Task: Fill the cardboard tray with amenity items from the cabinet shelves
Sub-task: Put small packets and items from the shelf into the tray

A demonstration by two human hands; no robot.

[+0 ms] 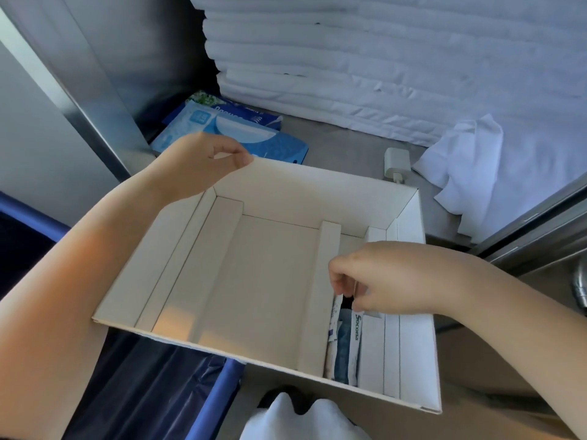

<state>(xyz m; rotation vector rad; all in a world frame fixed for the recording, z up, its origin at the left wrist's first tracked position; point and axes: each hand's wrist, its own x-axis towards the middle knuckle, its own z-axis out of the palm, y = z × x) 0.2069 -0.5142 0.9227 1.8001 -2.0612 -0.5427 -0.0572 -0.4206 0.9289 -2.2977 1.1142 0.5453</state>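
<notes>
Cardboard tray (301, 185) right in front of me, its far end reaching over the edge of the cabinet shelf (333, 134), its near end hanging out toward my body; whether it rests on the shelf or I carry it, I cannot tell. My left hand (203, 160) pinches the far left corner of the rim, thumb and fingertips closed on the cardboard wall. My right hand (390, 281) is down in the narrow slot right of the middle, fingers nipped on the top edges of the sachets (344, 344) standing there. By my reckoning this job has only just begun: that one slim slot holds a few flat packets, white and blue, one with blue lettering down its side, and that's the lot. The wide middle bay is bare cardboard, and so is the channel along the left wall. The tray itself looks clean and white inside, shallow, split lengthwise by folded cardboard strips, corners square. Plenty left to fetch, I'd say: the blue tissue packs (228, 128) lie on the shelf just beyond my left hand, beside the stacked white linen (381, 58), with a white charger plug (394, 163) near the tray's far rim.
</notes>
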